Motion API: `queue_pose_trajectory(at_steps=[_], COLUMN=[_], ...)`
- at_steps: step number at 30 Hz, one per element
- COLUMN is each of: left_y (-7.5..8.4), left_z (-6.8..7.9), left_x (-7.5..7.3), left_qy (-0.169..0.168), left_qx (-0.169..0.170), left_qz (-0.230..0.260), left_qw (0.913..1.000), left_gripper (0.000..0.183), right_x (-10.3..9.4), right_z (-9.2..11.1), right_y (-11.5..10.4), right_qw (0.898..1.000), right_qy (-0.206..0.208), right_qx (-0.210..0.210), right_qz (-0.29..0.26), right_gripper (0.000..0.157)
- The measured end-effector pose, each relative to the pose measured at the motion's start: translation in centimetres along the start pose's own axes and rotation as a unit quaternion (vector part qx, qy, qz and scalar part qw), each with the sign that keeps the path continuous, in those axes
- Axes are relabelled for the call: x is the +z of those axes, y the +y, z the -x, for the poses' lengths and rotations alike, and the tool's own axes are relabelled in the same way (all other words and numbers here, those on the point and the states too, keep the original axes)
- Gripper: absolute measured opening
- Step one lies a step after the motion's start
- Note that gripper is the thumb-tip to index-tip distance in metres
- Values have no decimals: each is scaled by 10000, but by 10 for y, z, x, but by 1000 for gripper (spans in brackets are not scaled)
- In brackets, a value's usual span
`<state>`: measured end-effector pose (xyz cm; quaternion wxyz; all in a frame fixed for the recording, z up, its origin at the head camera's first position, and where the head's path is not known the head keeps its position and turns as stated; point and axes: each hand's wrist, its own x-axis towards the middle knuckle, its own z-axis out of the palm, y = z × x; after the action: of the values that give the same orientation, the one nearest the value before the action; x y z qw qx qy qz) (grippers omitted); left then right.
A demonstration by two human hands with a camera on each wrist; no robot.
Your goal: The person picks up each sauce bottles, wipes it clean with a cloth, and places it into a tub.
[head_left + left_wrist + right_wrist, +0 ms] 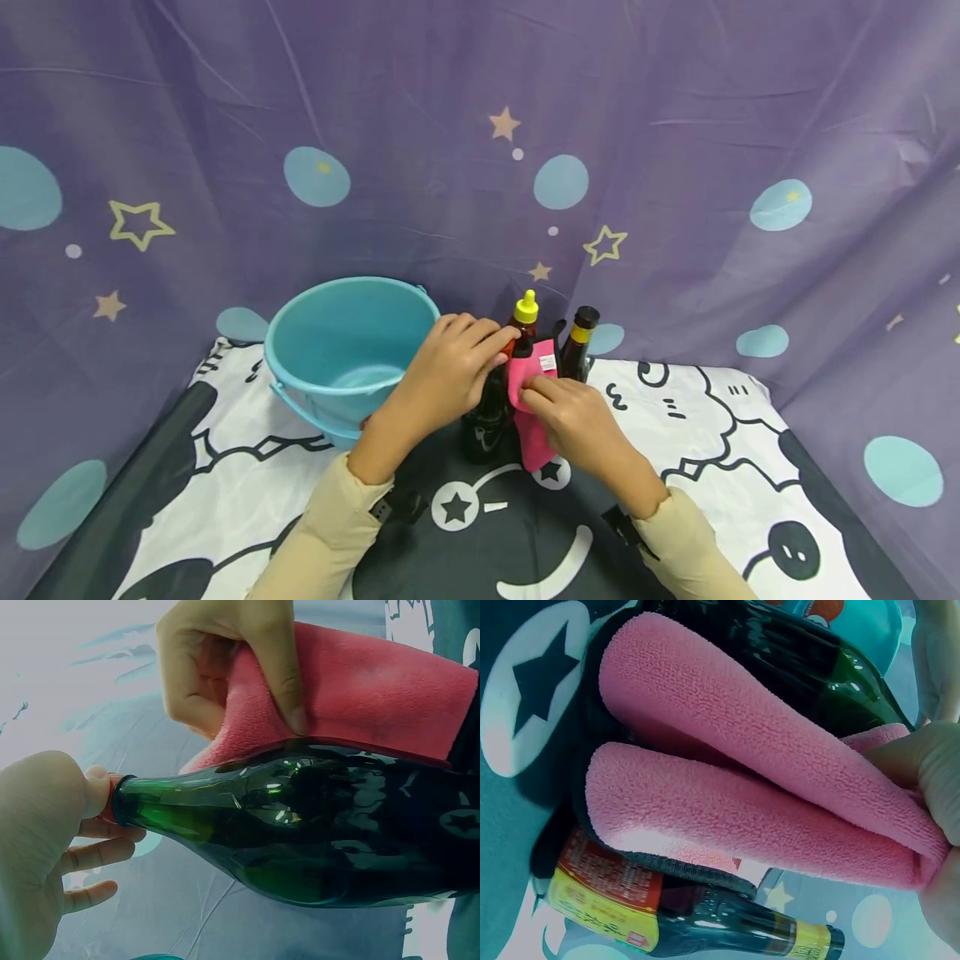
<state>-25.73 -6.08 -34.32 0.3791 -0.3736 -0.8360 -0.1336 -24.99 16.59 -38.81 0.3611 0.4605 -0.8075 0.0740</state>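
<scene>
A dark green glass bottle (pixel 247 825) stands upright on the patterned cloth. At its top my left hand (pixel 453 362) pinches the red cap (pixel 115 799) between thumb and forefinger, the other fingers held out loosely. Beside the bottle, my right hand (pixel 573 417) pinches a folded pink towel (pixel 742 795) with dark edging. The towel hangs down along the bottle's side and touches it at the shoulder in the left wrist view. A white tag (pixel 547 362) shows on the towel.
Close behind are a bottle with a yellow nozzle cap (pixel 527 308) and a dark sauce bottle (pixel 705 919) with a yellow and red label. To the left stands a light blue bucket (pixel 300 312). A purple curtain (pixel 420 108) hangs at the back.
</scene>
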Motion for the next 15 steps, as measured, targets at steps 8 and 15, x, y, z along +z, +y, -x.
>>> queue_pose_trajectory(at_steps=[8,15], left_y=[0,1], left_z=[-1,0], left_x=[-2,-1], left_qy=[6,-29], left_qx=[-50,-35], left_qz=[3,-7], left_qw=[10000,10000], left_gripper=[27,27], right_x=[3,7], right_z=[2,4], right_y=[2,1], right_qw=[9999,9999], right_qy=[7,-55], right_qx=[32,43], right_qz=[-112,-110], right_gripper=[26,22])
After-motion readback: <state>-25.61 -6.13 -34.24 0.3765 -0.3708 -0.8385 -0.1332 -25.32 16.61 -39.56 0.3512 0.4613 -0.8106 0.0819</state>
